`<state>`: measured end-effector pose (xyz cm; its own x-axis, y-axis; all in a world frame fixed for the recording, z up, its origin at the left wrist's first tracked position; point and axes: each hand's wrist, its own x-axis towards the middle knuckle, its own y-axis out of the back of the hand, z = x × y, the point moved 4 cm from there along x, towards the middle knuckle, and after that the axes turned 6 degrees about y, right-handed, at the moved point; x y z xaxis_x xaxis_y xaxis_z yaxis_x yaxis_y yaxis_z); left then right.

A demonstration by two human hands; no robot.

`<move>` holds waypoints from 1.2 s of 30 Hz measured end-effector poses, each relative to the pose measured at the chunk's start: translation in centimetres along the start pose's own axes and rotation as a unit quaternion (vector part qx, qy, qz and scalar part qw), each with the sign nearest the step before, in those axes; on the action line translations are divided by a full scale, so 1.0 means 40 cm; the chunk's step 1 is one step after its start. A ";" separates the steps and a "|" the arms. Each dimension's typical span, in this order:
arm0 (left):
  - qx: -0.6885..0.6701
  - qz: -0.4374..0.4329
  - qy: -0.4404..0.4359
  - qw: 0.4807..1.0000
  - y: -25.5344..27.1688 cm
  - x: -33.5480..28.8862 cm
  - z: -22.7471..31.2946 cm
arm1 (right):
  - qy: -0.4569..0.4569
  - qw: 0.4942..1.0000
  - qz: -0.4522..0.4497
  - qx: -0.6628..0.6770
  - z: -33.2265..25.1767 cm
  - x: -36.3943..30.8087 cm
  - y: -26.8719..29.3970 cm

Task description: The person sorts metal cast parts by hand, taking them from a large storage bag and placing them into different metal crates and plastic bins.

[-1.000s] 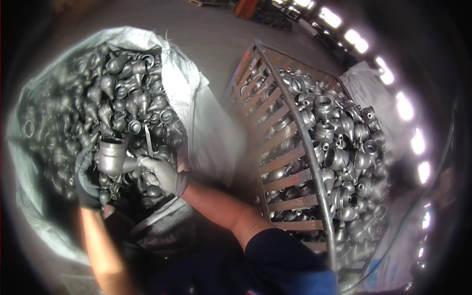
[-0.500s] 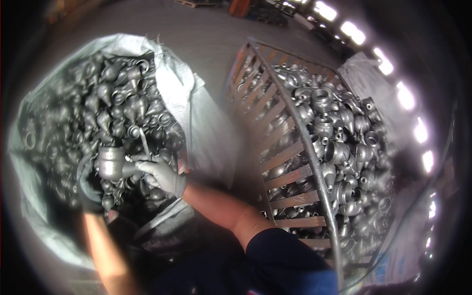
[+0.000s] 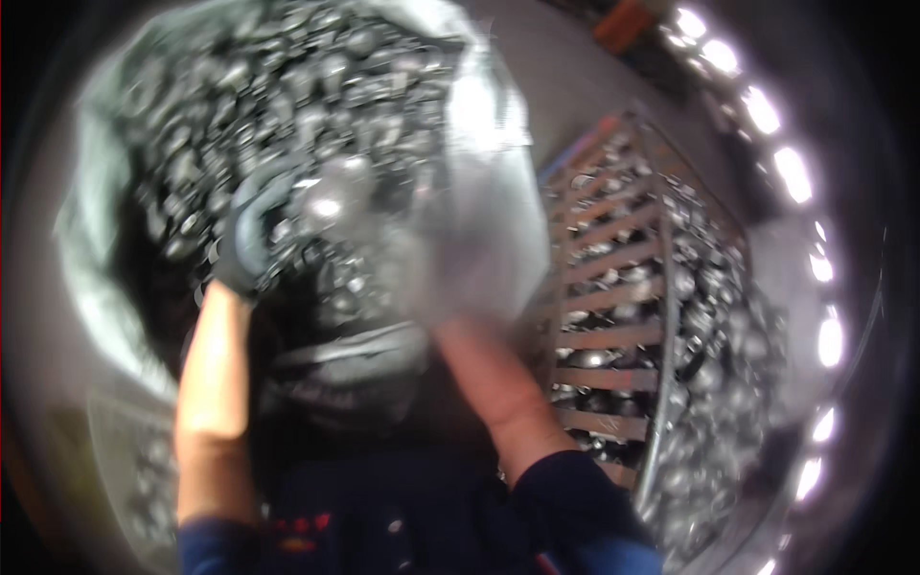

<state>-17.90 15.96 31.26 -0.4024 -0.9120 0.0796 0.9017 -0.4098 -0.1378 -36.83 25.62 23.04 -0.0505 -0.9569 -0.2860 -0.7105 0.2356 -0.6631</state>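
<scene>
Our gloved left hand (image 3: 251, 240) is clamped on a grey metal casting (image 3: 326, 206) above the sack (image 3: 96, 287) of castings; right hand blurred, grip indeterminate. We should steady the piece before lifting clear

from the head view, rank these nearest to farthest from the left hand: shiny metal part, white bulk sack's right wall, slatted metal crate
1. shiny metal part: right at the gloved left hand, on its right.
2. white bulk sack wall: farther right.
3. slatted metal crate: far right, beyond the sack.
</scene>
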 end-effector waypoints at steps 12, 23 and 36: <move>-0.173 -0.060 0.040 0.982 -0.037 -0.011 -0.007 | -0.044 0.993 -0.073 0.085 0.045 -0.001 -0.003; -0.156 -0.035 0.020 0.987 -0.056 -0.031 0.035 | -0.079 0.988 -0.092 0.092 0.048 -0.026 -0.021; -0.226 0.004 0.069 0.972 -0.014 0.013 -0.006 | 0.206 0.899 -0.084 -0.378 -0.028 -0.030 -0.023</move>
<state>-18.66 15.72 31.16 -0.4408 -0.8961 -0.0528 0.7566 -0.3392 -0.5590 -36.90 26.35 24.78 -0.0432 -0.9865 0.1580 -0.9984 0.0486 0.0304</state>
